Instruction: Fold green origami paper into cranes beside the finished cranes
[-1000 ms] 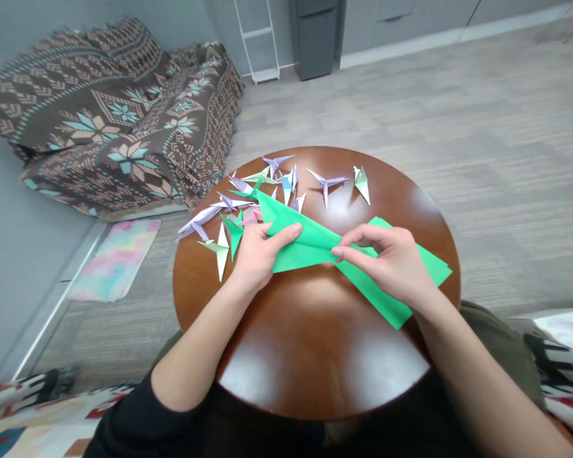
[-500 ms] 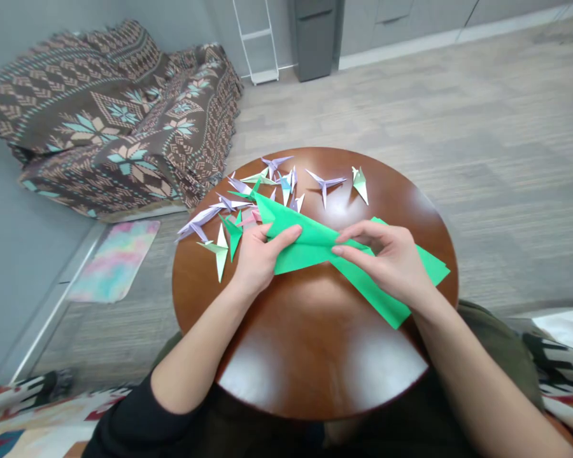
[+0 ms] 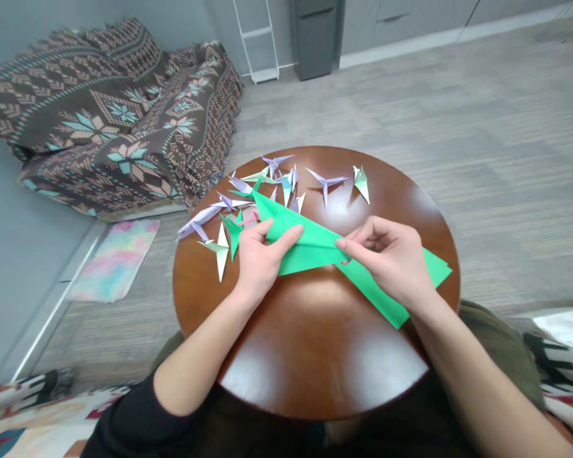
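A large green paper sheet (image 3: 310,245), partly folded into a long point, lies on the round brown table (image 3: 315,343). My left hand (image 3: 260,257) grips its left part, thumb on top and fingers curled under the fold. My right hand (image 3: 391,257) pinches the paper's middle crease with thumb and forefinger, its other fingers curled. The sheet's right end (image 3: 434,267) sticks out past my right hand toward the table's edge.
Several small folded paper shapes (image 3: 325,183) in purple, green, white and pink lie across the table's far side. A patterned blanket (image 3: 114,121) covers furniture at the back left. A pastel mat (image 3: 117,257) lies on the floor.
My right hand has slid slightly up and left along the crease, its fingers curling in tighter. The left hand and paper have barely shifted.
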Demonstrator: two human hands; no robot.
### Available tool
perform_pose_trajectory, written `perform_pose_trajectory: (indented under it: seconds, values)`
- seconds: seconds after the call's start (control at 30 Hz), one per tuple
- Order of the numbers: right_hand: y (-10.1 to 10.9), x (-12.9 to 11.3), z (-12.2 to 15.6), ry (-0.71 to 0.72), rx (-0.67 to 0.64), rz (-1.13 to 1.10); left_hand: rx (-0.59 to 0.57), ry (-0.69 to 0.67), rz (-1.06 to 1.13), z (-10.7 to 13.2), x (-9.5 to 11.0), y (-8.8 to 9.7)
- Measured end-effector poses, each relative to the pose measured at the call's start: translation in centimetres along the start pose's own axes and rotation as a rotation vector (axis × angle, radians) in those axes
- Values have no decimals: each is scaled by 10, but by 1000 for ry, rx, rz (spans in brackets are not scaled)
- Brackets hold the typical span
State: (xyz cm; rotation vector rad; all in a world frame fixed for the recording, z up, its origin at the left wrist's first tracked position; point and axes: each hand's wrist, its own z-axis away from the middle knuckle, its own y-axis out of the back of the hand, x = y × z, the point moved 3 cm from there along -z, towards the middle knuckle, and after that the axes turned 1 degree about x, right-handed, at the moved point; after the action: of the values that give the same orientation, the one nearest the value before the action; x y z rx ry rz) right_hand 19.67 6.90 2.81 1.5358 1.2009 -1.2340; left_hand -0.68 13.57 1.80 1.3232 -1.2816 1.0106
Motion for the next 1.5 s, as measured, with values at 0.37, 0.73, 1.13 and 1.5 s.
perform_pose_trajectory:
  seconds: [0.37,0.73,1.13,1.5]
  values:
    - [34,-12,-15,211,-195,330,-171,-368,-313,-4,30,12]
    - [16,-41,4,355,-458,534,-829,-109,-542,33,87,16]
    - [-29,-37,16,173,-352,346,-983,142,-442,43,54,18]
    - [-21,-15,5,-157,-152,-63,-978,504,-2,51,25,24]
